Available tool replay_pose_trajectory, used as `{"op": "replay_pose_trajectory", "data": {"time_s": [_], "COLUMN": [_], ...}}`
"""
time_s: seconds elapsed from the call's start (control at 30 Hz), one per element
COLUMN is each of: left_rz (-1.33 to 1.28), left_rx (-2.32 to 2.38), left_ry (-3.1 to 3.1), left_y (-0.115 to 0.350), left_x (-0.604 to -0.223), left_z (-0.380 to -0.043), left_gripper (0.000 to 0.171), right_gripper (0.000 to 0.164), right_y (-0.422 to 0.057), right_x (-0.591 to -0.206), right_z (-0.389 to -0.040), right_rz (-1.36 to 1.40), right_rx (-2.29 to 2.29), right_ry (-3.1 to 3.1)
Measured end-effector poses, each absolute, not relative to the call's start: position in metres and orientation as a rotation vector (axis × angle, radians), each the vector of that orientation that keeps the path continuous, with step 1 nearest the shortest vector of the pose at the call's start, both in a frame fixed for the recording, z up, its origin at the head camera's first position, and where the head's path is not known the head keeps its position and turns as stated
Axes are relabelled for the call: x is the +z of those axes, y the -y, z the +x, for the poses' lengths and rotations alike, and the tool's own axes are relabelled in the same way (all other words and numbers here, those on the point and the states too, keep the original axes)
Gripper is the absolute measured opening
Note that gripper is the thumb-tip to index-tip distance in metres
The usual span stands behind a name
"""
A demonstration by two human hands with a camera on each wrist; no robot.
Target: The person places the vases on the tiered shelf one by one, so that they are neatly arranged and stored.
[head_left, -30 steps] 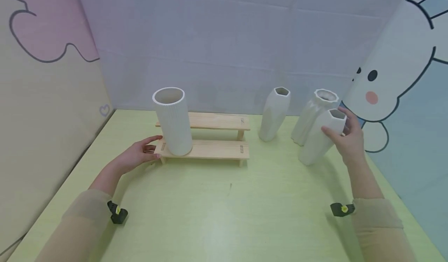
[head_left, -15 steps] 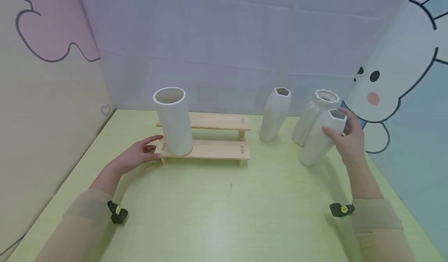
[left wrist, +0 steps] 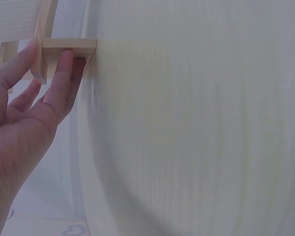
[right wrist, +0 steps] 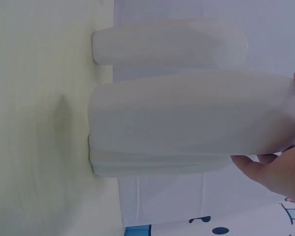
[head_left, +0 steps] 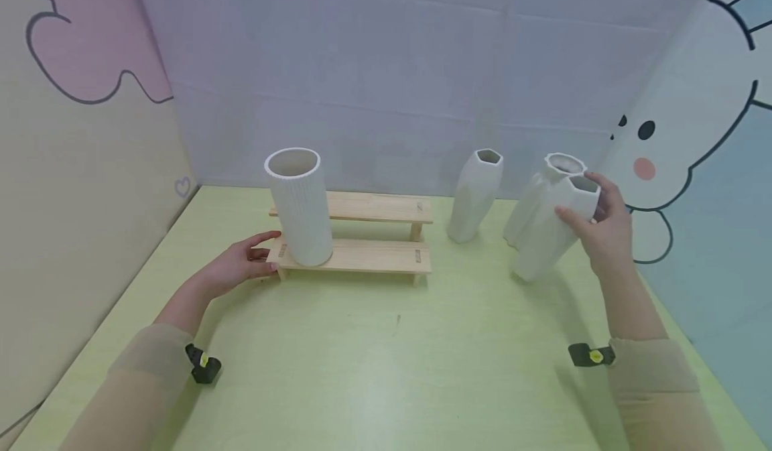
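A white faceted vase [head_left: 551, 233] with an angular mouth is gripped near its rim by my right hand [head_left: 603, 230]. It tilts a little, and in the right wrist view its base hangs just off the tabletop, apart from its shadow. Behind it, partly hidden, stands a white vase with a scalloped rim [head_left: 565, 163]. My left hand [head_left: 238, 269] holds the left end of a two-tier wooden stand [head_left: 374, 256], its thumb and fingers on the board and leg. On the stand's lower board, toward the left, a ribbed white cylindrical vase [head_left: 304, 216] stands upright.
Another white faceted vase [head_left: 475, 196] stands on the light wooden table [head_left: 374, 370], between the stand and the right-hand vases. A pale cloth backdrop [head_left: 362, 69] rises behind the table's far edge. Printed cloths flank both sides.
My right hand has raised the faceted vase slightly from the table, covering more of the scalloped vase. The left hand and the stand have stayed in place.
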State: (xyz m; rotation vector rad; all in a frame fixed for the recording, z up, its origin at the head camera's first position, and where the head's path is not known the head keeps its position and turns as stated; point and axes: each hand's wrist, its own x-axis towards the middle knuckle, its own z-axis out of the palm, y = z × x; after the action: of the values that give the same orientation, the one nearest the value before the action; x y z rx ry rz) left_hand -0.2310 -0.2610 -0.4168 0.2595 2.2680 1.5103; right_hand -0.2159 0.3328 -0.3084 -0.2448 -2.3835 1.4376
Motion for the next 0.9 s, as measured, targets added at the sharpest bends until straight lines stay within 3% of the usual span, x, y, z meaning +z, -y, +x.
{"op": "replay_pose_trajectory", "data": {"time_s": [0.9], "left_rz": [0.246], "left_rx": [1.520], "left_ry": [-2.256], "left_y": [0.259], "left_x": [-0.415], "left_z": [-0.232], "left_gripper": [0.078], "right_gripper": [0.070], "right_y": [-0.286], "right_x": [-0.249], "right_z": [-0.211], "right_rz": [0.080], "right_rx": [1.679], "right_ry": [2.207]}}
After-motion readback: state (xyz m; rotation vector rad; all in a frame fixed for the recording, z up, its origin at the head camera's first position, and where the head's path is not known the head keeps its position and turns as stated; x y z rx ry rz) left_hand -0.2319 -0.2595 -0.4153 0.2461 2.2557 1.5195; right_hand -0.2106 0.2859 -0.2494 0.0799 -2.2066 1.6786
